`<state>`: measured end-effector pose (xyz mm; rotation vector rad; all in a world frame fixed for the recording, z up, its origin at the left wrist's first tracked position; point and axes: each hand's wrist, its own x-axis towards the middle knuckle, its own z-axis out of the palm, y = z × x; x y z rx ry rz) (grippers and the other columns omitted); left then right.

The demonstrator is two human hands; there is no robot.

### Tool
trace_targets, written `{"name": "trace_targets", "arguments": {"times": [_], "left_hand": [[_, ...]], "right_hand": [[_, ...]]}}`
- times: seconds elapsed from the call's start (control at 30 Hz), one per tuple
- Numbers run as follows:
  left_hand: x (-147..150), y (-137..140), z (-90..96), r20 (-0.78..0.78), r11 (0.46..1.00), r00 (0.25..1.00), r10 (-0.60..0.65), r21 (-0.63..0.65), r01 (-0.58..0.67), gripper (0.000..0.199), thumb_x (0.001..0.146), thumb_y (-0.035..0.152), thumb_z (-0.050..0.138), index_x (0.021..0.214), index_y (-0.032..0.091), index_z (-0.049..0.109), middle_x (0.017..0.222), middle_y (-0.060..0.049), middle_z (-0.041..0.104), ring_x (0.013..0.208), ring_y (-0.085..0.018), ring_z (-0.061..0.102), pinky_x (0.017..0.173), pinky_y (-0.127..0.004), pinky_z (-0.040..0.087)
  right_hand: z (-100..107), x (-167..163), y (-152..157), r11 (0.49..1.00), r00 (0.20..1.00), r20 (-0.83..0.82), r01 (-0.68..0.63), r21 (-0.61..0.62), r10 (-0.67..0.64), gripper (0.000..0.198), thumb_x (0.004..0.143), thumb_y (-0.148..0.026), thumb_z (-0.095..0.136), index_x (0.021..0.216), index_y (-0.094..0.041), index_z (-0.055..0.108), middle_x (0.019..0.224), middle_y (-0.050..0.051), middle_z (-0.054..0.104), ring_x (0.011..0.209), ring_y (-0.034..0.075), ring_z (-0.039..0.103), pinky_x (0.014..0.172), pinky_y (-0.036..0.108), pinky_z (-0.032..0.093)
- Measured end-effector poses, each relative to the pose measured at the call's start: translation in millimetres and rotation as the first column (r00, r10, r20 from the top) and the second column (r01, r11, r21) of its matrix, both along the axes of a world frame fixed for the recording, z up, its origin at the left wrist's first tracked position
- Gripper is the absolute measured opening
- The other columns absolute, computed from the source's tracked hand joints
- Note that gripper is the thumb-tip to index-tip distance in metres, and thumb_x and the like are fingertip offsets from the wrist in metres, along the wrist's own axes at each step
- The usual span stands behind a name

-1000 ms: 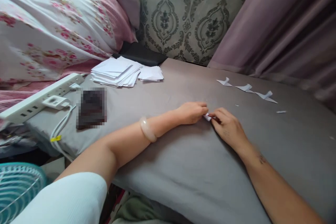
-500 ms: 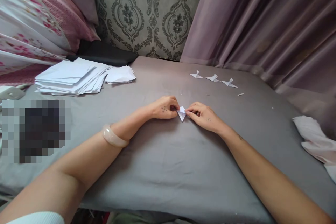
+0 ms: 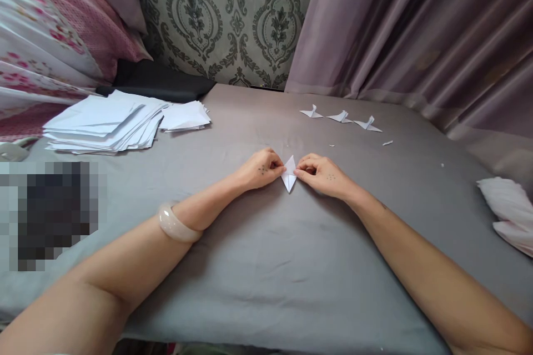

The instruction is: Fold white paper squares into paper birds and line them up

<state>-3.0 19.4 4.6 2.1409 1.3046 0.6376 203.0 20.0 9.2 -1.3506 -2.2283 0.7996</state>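
Observation:
Between my two hands is a small white folded paper (image 3: 290, 176), a narrow diamond with one point toward me and one away. My left hand (image 3: 264, 168) pinches its left edge between thumb and fingers. On the opposite edge, my right hand (image 3: 320, 174) has a matching pinch. The paper is at the grey cloth surface (image 3: 266, 266); whether it rests on it I cannot tell. Farther back to the right stand three folded paper birds (image 3: 342, 116) in a row.
At the back left lie a large stack of white paper (image 3: 100, 122) and a smaller stack of paper (image 3: 185, 116). A paper scrap (image 3: 387, 143) lies near the birds. White and pale pink cloth (image 3: 506, 211) is at the right edge. Purple curtains (image 3: 375, 28) hang behind.
The folded paper has gone from a short kite-like shape to a longer diamond, its far point now extending away from me. Both hands keep their pinch on its sides.

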Motion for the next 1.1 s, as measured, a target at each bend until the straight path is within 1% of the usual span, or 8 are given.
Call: {"name": "trace_targets", "arguments": {"times": [0.27, 0.47, 0.67, 0.87, 1.0, 1.1], "left_hand": [[3.1, 2.9, 0.5, -0.026, 0.997, 0.999, 0.031, -0.067, -0.033, 0.016, 0.082, 0.024, 0.056, 0.076, 0.012, 0.065, 0.099, -0.008, 0.059, 0.076, -0.013, 0.056, 0.077, -0.029, 0.046], [4.5, 3.9, 1.4, -0.039, 0.995, 0.999, 0.033, -0.094, -0.037, 0.016, 0.082, 0.023, 0.056, 0.071, 0.013, 0.063, 0.098, -0.007, 0.059, 0.080, -0.014, 0.055, 0.079, -0.029, 0.045], [3.4, 5.9, 0.2, -0.026, 0.995, 1.000, 0.014, -0.097, -0.017, 0.017, 0.082, 0.022, 0.056, 0.069, 0.013, 0.062, 0.095, -0.006, 0.060, 0.079, -0.014, 0.054, 0.076, -0.028, 0.045], [1.8, 8.0, -3.0, -0.007, 0.995, 1.000, 0.009, -0.097, -0.009, 0.017, 0.081, 0.026, 0.058, 0.070, 0.013, 0.062, 0.093, -0.006, 0.059, 0.077, -0.013, 0.053, 0.075, -0.028, 0.045], [3.1, 6.7, -1.3, -0.009, 0.992, 0.999, 0.034, -0.120, -0.034, 0.017, 0.081, 0.026, 0.059, 0.071, 0.013, 0.062, 0.095, -0.006, 0.058, 0.077, -0.013, 0.053, 0.075, -0.028, 0.045], [3.7, 4.8, -1.1, -0.015, 0.992, 0.999, 0.042, -0.121, -0.043, 0.015, 0.081, 0.027, 0.059, 0.073, 0.014, 0.062, 0.096, -0.006, 0.057, 0.077, -0.013, 0.053, 0.075, -0.028, 0.045]], "right_hand": [[-2.7, -6.3, 4.2, 0.995, 0.994, 0.046, 0.102, -0.008, -0.102, 0.023, 0.079, -0.037, 0.058, 0.067, -0.019, 0.065, 0.098, 0.003, 0.062, 0.067, 0.011, 0.051, 0.066, 0.029, 0.041], [-4.7, -6.3, 3.2, 0.994, 0.993, 0.035, 0.109, 0.003, -0.109, 0.026, 0.080, -0.038, 0.057, 0.064, -0.019, 0.063, 0.099, 0.004, 0.062, 0.067, 0.012, 0.052, 0.065, 0.029, 0.041], [-6.6, -6.7, 2.0, 0.993, 0.992, 0.036, 0.117, 0.015, -0.117, 0.025, 0.081, -0.037, 0.056, 0.064, -0.020, 0.061, 0.099, 0.004, 0.061, 0.072, 0.013, 0.054, 0.067, 0.030, 0.041], [-5.5, -7.9, -0.9, 0.991, 0.990, 0.037, 0.133, 0.017, -0.133, 0.022, 0.081, -0.035, 0.057, 0.066, -0.020, 0.061, 0.098, 0.003, 0.061, 0.068, 0.012, 0.053, 0.066, 0.029, 0.041], [-4.9, -9.2, -2.2, 0.989, 0.988, 0.042, 0.149, 0.007, -0.149, 0.021, 0.081, -0.035, 0.058, 0.066, -0.020, 0.060, 0.098, 0.003, 0.061, 0.064, 0.011, 0.052, 0.065, 0.029, 0.041], [-5.5, -9.9, -2.5, 0.989, 0.988, 0.038, 0.149, 0.024, -0.150, 0.021, 0.080, -0.035, 0.058, 0.066, -0.020, 0.060, 0.097, 0.003, 0.060, 0.063, 0.011, 0.051, 0.062, 0.029, 0.041]]}}
